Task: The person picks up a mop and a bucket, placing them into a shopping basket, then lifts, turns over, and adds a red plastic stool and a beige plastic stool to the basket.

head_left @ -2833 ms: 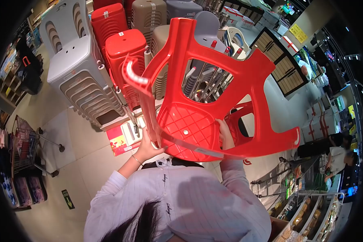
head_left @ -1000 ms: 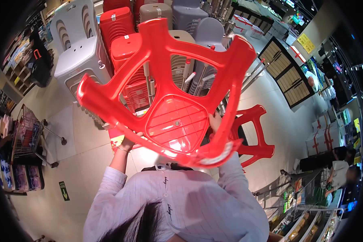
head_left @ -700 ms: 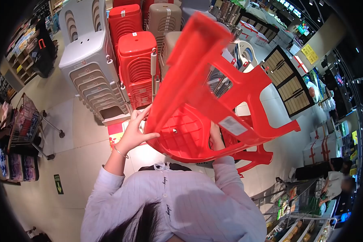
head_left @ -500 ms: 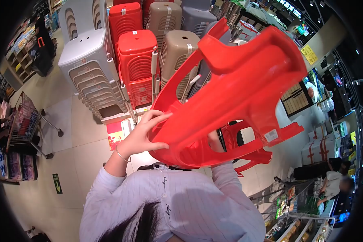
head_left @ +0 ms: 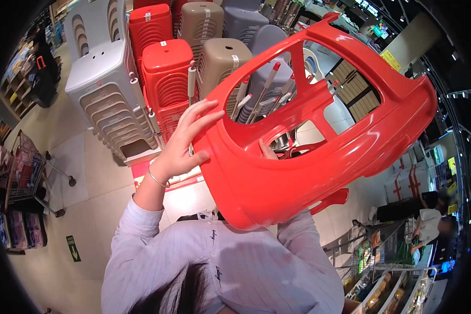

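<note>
Red plastic stool [head_left: 298,172] is tipped sideways at my chest. My left hand [head_left: 180,149] has its fingers spread wide on the seat rim. My right hand [head_left: 267,153] is mostly hidden inside, grip unclear. I'd turn it slowly, minding the stacked stools [head_left: 165,78].

No wording can be made out clearly anywhere. On the pale floor at the near left, a green rectangular floor sticker [head_left: 70,248] carries a light arrow, and its lettering is too small to read. Far right, a yellow hanging sign [head_left: 390,59] bears dark print that is blurred. White strip labels sit on the stack of tan plastic stools [head_left: 222,57] and the stack of red plastic stools [head_left: 165,73], their print illegible. The white pinstriped shirt [head_left: 214,261] carries small dark script, also unreadable.
</note>
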The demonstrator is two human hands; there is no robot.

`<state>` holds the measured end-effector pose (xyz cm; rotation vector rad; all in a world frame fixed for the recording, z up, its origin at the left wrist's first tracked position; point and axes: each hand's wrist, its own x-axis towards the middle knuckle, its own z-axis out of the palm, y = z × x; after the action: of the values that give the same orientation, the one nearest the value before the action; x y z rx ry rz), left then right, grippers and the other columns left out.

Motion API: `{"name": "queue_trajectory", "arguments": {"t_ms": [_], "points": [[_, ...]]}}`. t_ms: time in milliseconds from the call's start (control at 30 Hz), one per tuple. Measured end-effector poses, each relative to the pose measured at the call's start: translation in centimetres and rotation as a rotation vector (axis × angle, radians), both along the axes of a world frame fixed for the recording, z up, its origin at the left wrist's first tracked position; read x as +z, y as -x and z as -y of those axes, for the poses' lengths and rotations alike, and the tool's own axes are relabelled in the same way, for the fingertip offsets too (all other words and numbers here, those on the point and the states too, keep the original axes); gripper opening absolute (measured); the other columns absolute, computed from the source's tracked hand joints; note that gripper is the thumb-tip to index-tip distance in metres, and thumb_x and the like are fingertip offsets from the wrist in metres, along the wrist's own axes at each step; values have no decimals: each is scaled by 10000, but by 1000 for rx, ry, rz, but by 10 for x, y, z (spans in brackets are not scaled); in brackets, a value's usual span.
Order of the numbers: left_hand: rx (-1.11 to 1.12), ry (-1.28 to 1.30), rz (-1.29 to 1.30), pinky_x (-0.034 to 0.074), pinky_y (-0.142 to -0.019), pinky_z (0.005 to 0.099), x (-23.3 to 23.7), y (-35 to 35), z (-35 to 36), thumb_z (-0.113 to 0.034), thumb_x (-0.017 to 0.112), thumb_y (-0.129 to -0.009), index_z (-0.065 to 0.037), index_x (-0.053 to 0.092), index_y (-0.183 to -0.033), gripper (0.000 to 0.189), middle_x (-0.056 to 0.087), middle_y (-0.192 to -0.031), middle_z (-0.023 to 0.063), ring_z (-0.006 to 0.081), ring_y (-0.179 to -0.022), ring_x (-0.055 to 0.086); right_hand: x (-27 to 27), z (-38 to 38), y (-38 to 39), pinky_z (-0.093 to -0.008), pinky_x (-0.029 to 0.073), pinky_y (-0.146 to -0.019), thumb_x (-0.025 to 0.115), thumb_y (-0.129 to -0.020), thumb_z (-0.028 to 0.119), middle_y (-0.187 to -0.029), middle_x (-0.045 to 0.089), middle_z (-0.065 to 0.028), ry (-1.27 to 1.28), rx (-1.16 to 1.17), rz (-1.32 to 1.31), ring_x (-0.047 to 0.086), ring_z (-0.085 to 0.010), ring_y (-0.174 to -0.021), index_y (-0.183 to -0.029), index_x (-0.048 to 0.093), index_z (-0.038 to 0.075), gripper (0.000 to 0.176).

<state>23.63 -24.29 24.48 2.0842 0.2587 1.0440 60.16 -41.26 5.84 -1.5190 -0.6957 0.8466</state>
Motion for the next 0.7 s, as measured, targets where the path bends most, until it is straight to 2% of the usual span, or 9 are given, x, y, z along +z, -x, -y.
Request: {"name": "queue_trajectory", "arguments": {"t_ms": [67,100,167,200,267,333,433,600,700], "points": [[-44,-190,-7,198,-1023,475,16,-2,-4,-533,523,-726,-106,451,-1233,668,332,-1330,131,350,-1263,235,12,6,-1,-305,458,-786,460,-895,281,-1088,559,-104,-8,-4,-2,554,-178,-939,-1159,463,-28,406],[-48,-189,-3,198,-1023,475,25,-4,-6,-533,523,-726,-106,451,-1233,668,332,-1330,131,350,-1263,235,17,9,-1,-306,459,-786,460,-895,281,-1088,559,-104,-11,-6,-4,554,-178,-940,-1160,463,-28,407],[-42,-353,-44,218,-1024,448,38,-10,-10,-629,409,-777,-64,448,-1210,712,375,-1302,138,317,-1272,252,27,17,1,-306,459,-787,459,-896,282,-1090,558,-104,-15,-13,-13,554,-179,-942,-1161,462,-28,407],[-50,-354,-42,218,-1024,448,39,-13,-13,-629,409,-777,-64,448,-1210,712,375,-1302,138,317,-1272,252,31,21,2,-307,459,-788,459,-896,282,-1090,557,-104,-20,-19,-19,554,-179,-943,-1161,461,-28,408],[-120,-215,3,227,-1018,432,41,-20,-18,-466,490,-763,-76,481,-1172,565,398,-1293,103,326,-1232,309,40,30,5,-307,460,-789,458,-896,283,-1092,556,-104,-35,-36,-32,553,-180,-944,-1162,460,-28,409],[-142,-183,43,239,-1014,406,37,-26,-20,-435,469,-786,-63,475,-1164,531,407,-1279,119,308,-1217,337,49,39,8,-308,460,-790,458,-896,283,-1093,555,-104,-51,-55,-44,553,-181,-946,-1163,459,-27,410],[-217,86,135,244,-1011,385,19,-32,-27,-367,487,-799,-46,443,-1152,479,407,-1254,146,281,-1207,351,64,50,10,-309,461,-792,457,-896,284,-1095,554,-104,-74,-78,-59,553,-182,-948,-1164,457,-27,411],[-338,226,155,239,-1018,372,5,-30,-23,-337,531,-809,-45,413,-1133,452,381,-1263,142,262,-1217,330,84,69,18,-311,462,-795,455,-897,286,-1099,552,-105,-95,-102,-96,553,-184,-952,-1166,455,-27,413],[-371,294,189,244,-1009,379,0,-29,-16,-403,537,-809,-40,423,-1143,507,400,-1250,156,263,-1230,320,96,75,23,-312,463,-797,454,-897,287,-1101,550,-105,-109,-102,-116,553,-185,-955,-1167,453,-27,414]]}}
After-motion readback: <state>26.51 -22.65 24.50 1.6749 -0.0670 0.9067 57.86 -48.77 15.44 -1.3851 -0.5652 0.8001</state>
